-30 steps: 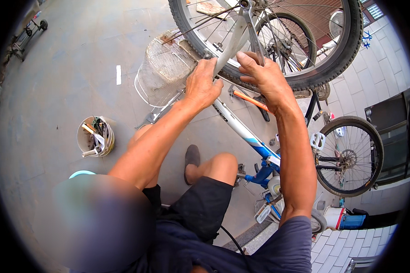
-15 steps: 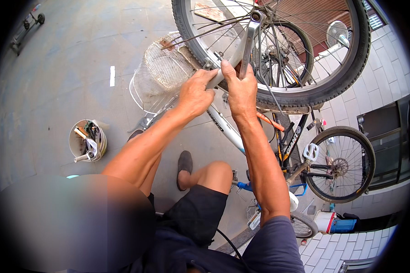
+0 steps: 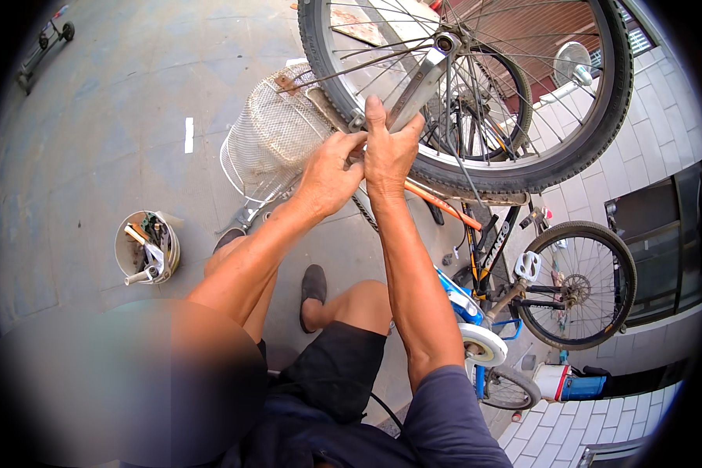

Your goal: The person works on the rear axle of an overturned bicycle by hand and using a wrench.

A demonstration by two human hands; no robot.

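My right hand (image 3: 391, 152) is wrapped round the lower end of a steel wrench (image 3: 420, 90), thumb laid along it. The wrench's ring end fits over the nut at the hub of a bicycle wheel (image 3: 522, 175) with a knobbly black tyre. Close beside it, on the left, my left hand (image 3: 329, 173) is closed with bent fingers, apparently round the fork leg; that part of the fork is mostly hidden by my hands and the wrench. A white wire basket (image 3: 269, 129) sits just left of the wheel.
A white bucket of hand tools (image 3: 175, 261) stands on the paved floor at left. Other bicycles crowd the right side, one with a black rear wheel (image 3: 577, 285) and white pedal (image 3: 527, 266). A white tiled wall (image 3: 647, 160) lies beyond. A wheeled cart (image 3: 43, 51) is far left.
My right hand has swung left and slightly down with the wrench, which now leans further left across the fork. My left hand has shifted slightly down and left, its fingers nearer my right hand.
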